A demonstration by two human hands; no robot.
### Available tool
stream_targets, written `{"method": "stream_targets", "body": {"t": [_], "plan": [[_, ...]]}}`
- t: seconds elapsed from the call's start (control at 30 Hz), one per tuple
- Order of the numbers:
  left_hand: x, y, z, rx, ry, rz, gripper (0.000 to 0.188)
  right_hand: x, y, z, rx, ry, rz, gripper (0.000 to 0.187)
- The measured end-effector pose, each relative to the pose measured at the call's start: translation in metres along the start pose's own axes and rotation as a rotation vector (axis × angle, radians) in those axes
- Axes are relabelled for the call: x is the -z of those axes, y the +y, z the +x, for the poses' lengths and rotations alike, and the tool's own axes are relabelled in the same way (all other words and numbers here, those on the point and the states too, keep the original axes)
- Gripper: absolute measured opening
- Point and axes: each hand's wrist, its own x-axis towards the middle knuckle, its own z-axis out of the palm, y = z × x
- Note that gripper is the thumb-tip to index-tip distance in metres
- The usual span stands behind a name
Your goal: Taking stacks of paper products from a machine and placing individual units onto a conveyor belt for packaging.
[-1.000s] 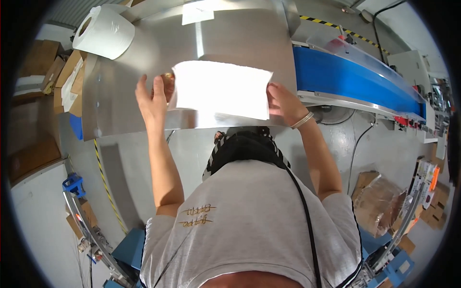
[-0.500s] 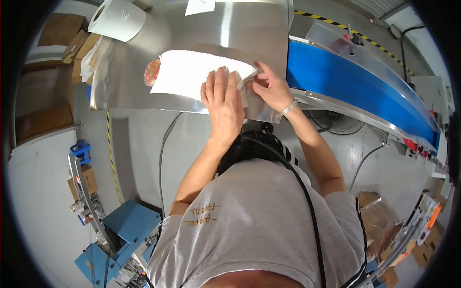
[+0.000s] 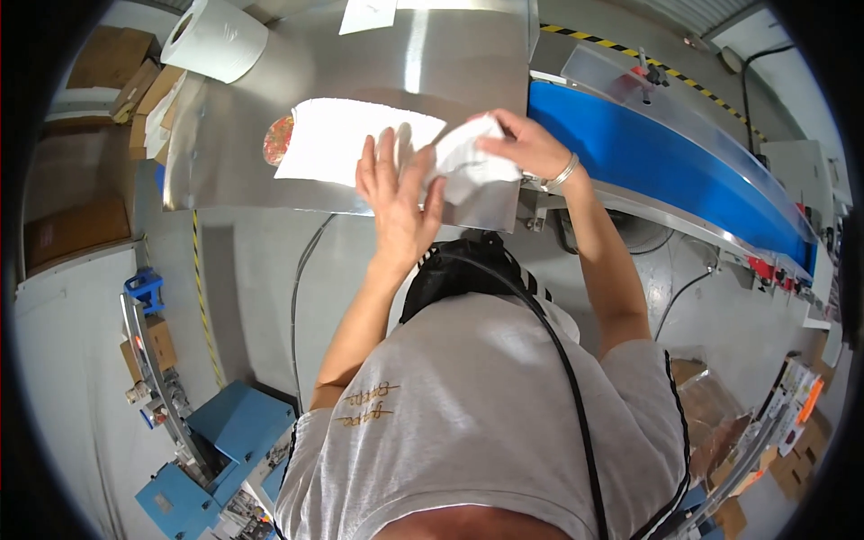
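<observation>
White soft sheets (image 3: 328,139), which look like paper towels, lie on the metal table (image 3: 297,67) in front of me. A rounded piece with a red, speckled pattern (image 3: 277,141) pokes out from under their left end; the rest of it is covered. My left hand (image 3: 396,202) is open, its fingers spread over the right part of the sheets. My right hand (image 3: 535,148) is closed on a white sheet (image 3: 463,148), pinched between thumb and fingers. That sheet is lifted and crumpled at the table's right end, beside my left fingers.
A large white roll (image 3: 214,40) stands at the table's far left, and a white paper (image 3: 367,14) lies at its far edge. The blue conveyor belt (image 3: 666,166) adjoins the table on the right. Blue machine housings (image 3: 238,418) are at lower left. A black cable hangs down my front.
My right hand has moved right and slightly up, pulling the sheet's right end up and away from the rest. My left hand has shifted left, its fingers wider apart.
</observation>
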Motion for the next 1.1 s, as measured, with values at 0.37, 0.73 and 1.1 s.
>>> {"method": "stream_targets", "body": {"t": [0.37,0.73,1.1], "plan": [[-0.006,-0.016,-0.006,-0.005,0.106,0.089,0.037,0.142,0.080,-0.069,-0.554,0.834,-0.742,0.062],[0.000,-0.015,-0.004,0.009,0.019,0.011,0.037,-0.019,-0.003,0.011,0.290,0.002,-0.379,0.052],[-0.001,-0.033,-0.008,-0.005,0.115,0.062,0.035,0.121,0.062,-0.071,-0.627,0.903,-0.755,0.049]]}}
